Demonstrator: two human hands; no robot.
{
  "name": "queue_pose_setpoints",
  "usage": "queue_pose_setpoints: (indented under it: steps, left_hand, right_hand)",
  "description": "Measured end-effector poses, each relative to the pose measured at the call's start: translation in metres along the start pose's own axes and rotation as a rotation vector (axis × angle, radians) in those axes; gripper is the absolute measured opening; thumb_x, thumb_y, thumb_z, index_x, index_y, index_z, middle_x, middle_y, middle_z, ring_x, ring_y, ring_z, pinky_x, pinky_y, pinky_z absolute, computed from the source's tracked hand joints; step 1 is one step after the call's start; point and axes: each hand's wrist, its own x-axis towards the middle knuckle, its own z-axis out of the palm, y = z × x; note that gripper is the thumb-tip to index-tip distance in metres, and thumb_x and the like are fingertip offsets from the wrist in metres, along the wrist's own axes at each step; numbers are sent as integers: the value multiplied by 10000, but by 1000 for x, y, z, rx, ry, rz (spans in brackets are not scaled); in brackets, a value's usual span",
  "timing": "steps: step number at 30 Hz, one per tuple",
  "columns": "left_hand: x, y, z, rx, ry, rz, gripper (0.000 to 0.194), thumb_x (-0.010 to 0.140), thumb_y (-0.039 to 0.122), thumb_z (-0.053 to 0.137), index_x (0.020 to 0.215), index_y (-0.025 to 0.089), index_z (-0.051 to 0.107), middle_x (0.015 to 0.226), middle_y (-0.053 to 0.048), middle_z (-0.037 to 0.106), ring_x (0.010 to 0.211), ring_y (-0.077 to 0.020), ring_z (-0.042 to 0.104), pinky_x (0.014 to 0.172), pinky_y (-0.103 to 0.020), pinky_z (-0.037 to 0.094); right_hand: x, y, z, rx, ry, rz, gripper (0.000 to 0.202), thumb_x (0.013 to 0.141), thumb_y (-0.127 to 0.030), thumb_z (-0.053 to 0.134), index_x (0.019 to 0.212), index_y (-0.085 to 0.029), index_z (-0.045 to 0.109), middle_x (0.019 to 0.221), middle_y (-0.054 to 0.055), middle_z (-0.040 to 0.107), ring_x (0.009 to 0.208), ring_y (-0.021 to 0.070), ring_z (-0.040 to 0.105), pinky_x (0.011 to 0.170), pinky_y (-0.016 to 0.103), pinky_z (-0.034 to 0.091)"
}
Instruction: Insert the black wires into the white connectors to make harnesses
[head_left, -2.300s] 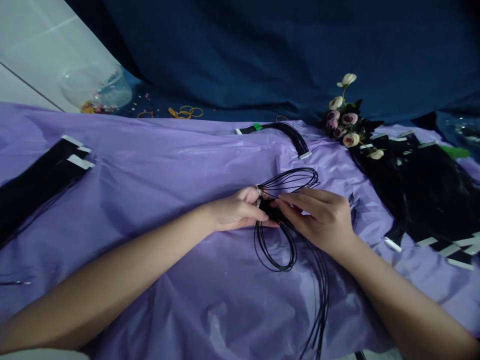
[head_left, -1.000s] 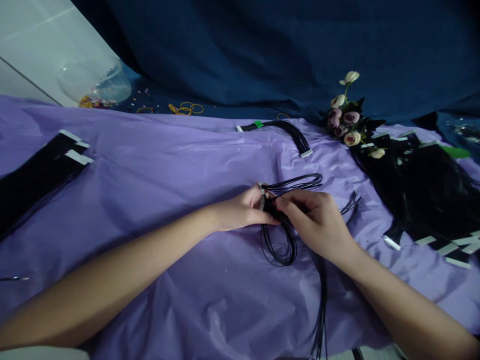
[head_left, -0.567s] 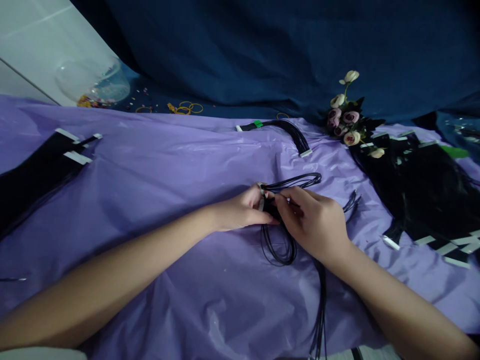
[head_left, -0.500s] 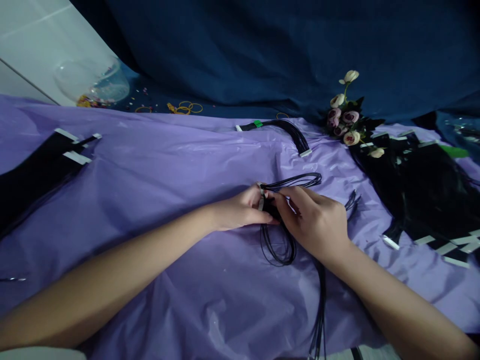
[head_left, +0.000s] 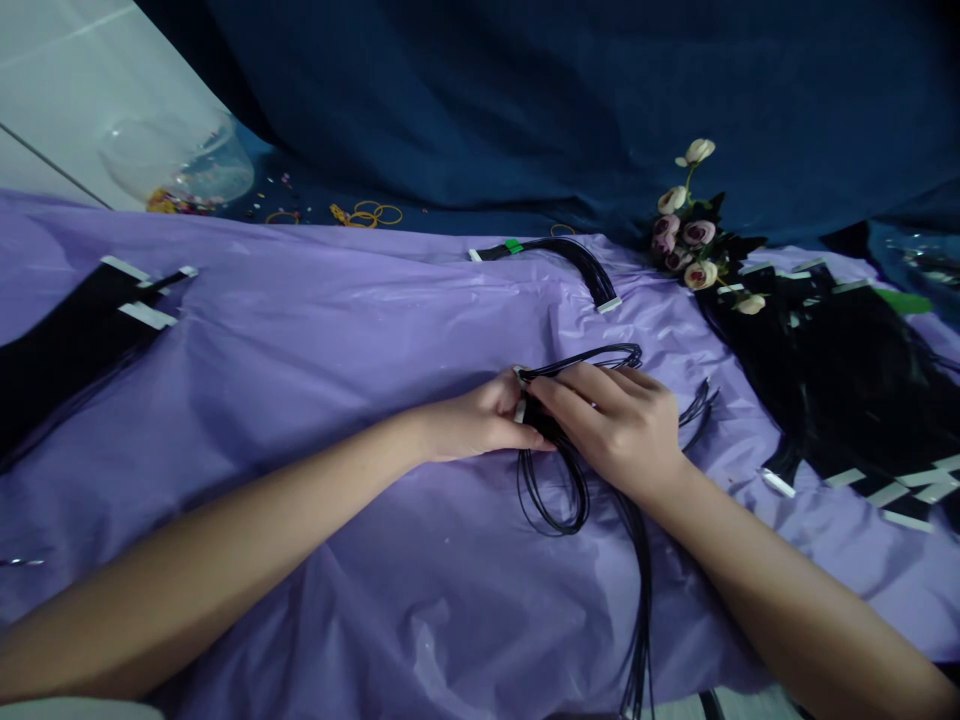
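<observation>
Near the middle of the purple sheet, my left hand is closed around a white connector and the black wires at it. My right hand lies over the same bundle, its fingertips bent against the wires beside the connector. The black wires form a loop below my hands and another above them. More strands hang down past my right wrist toward the near edge, and loose wire ends stick out to its right. My right fingers hide part of the bundle.
A short black cable with white ends lies beyond my hands. Black cable stacks lie at left and right. Artificial flowers, yellow rubber bands and a clear container are along the back.
My right hand has shifted slightly left and flattened over the wires, its fingers now nearer the connector. My left hand keeps its hold. The view has moved very slightly.
</observation>
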Motion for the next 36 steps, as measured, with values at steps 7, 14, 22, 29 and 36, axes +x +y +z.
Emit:
queue_pose_setpoints:
  steps: [7, 14, 22, 29, 36]
  left_hand:
    - [-1, -1, -1, 139, 85, 1, 329, 671, 139, 723, 910, 165, 499, 926, -16, 532, 981, -187, 507, 827, -322, 417]
    - [-2, 0, -2, -149, 51, -101, 315, 678, 93, 721, 928, 151, 538, 910, -14, 564, 904, -149, 549, 869, -344, 445]
    - [-5, -3, -8, -441, 91, -133, 349, 648, -4, 710, 920, 172, 581, 984, 2, 545, 938, -131, 571, 929, -426, 478]
    - [-5, -2, -8, -441, 74, -137, 365, 672, 7, 712, 969, 197, 618, 1072, -14, 558, 1009, -141, 573, 888, -381, 525]
    - [-6, 1, -10, -491, 19, -202, 377, 696, -16, 677, 984, 185, 543, 1005, -14, 600, 964, -142, 616, 880, -396, 533]
  right_hand:
    - [3, -4, 2, -21, -14, 22, 172, 928, -160, 517, 956, -199, 682, 781, -7, 681, 621, 109, 548, 584, 284, 331]
    - [-9, 3, -7, 212, -86, 231, 147, 919, -230, 556, 1047, -213, 627, 842, 2, 676, 697, 108, 617, 602, 238, 408]
    - [-33, 49, -39, 634, -298, 515, 173, 809, -337, 680, 885, -194, 617, 766, 7, 635, 626, 117, 586, 562, 234, 471]
    - [-30, 57, -41, 638, -270, 596, 214, 874, -336, 607, 734, -179, 649, 619, -10, 594, 510, 83, 489, 508, 226, 385]
    - [-29, 55, -15, 445, -63, 665, 206, 865, -352, 622, 762, -179, 662, 630, 8, 623, 506, 96, 505, 508, 237, 354]
